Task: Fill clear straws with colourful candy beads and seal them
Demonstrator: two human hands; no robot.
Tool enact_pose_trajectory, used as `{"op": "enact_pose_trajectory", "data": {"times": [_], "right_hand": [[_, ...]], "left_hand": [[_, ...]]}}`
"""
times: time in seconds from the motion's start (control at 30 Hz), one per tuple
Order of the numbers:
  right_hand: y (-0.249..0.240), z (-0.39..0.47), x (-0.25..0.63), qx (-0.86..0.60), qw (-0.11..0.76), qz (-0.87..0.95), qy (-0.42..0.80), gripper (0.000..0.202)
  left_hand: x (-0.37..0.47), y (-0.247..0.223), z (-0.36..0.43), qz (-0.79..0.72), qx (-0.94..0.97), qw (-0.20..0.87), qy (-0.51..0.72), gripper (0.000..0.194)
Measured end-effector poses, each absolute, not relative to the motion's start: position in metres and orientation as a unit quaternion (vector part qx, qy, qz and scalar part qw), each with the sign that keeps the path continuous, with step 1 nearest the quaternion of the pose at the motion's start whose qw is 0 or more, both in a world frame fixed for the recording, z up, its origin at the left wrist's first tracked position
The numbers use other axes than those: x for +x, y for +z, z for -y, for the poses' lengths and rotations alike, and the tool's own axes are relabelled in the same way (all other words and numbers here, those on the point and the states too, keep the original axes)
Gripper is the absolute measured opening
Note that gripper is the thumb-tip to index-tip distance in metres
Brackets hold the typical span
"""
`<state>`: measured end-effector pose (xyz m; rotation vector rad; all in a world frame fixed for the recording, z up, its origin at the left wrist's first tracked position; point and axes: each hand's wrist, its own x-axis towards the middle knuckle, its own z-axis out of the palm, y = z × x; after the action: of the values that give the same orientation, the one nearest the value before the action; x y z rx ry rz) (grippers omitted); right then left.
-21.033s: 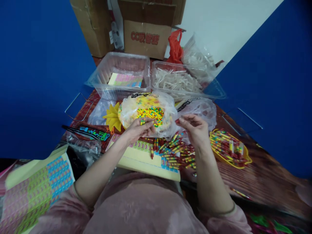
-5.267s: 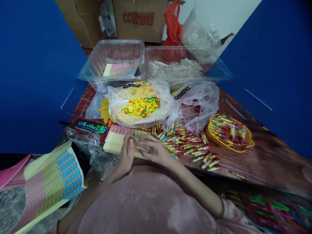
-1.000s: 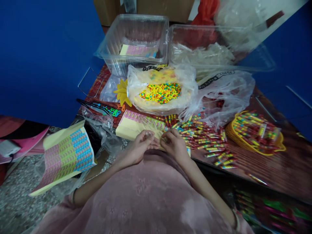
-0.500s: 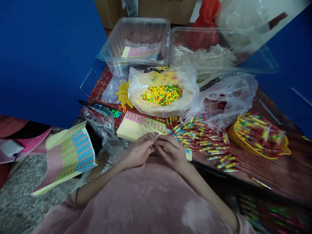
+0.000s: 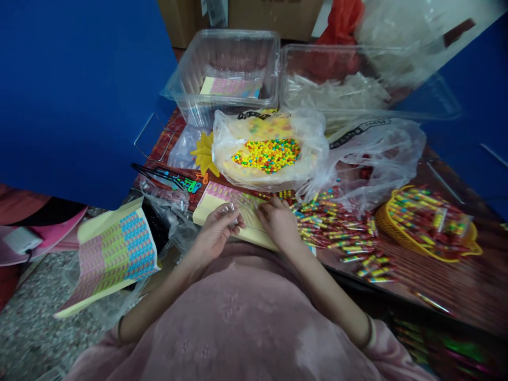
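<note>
My left hand (image 5: pixel 219 230) is closed on a small clear plastic tube (image 5: pixel 228 208) and holds it just above the near edge of the sticker sheet (image 5: pixel 210 203). On the right part of that sheet rests my right hand (image 5: pixel 280 222), its fingers curled down and pressed together. What those fingers grip, if anything, is hidden. The sheet is cream with rows of small printed labels. Right beside my right hand lies a heap of thin tubes (image 5: pixel 341 227) filled with coloured candies. Behind both hands, an open white plastic bag (image 5: pixel 224 172) holds loose colourful candies (image 5: pixel 273 154).
A yellow basket (image 5: pixel 387 227) full of filled tubes stands at the right. Two clear plastic bins (image 5: pixel 182 90) are at the back, one with sheets inside. Another label sheet (image 5: pixel 115 248) hangs at the left. Also there are a yellow star-shaped piece (image 5: pixel 204 153) and blue panels (image 5: pixel 79 95).
My hands were together in front of my body. They have moved apart: the left shifted left with the clear tube showing, and the right reached forward onto the sticker sheet.
</note>
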<state>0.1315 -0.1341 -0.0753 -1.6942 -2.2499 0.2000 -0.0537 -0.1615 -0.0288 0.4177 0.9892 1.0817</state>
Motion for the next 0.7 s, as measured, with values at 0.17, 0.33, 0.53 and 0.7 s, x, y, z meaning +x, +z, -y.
{"op": "enact_pose_trajectory", "data": {"times": [0.17, 0.33, 0.53, 0.7], "right_hand": [[-0.075, 0.129, 0.136, -0.602, 0.204, 0.766, 0.098, 0.02], [-0.058, 0.14, 0.149, -0.544, 0.325, 0.746, 0.206, 0.021], [-0.027, 0.157, 0.138, -0.448, 0.366, 0.745, 0.333, 0.015], [-0.042, 0.141, 0.123, -0.463, 0.397, 0.698, 0.376, 0.022]], "left_hand": [[-0.055, -0.031, 0.163, -0.455, 0.245, 0.715, 0.471, 0.033], [-0.05, -0.028, 0.164, -0.499, 0.305, 0.663, 0.469, 0.036], [-0.048, -0.023, 0.163, -0.501, 0.491, 0.586, 0.407, 0.017], [-0.056, -0.026, 0.163, -0.488, 0.445, 0.652, 0.373, 0.028]]}}
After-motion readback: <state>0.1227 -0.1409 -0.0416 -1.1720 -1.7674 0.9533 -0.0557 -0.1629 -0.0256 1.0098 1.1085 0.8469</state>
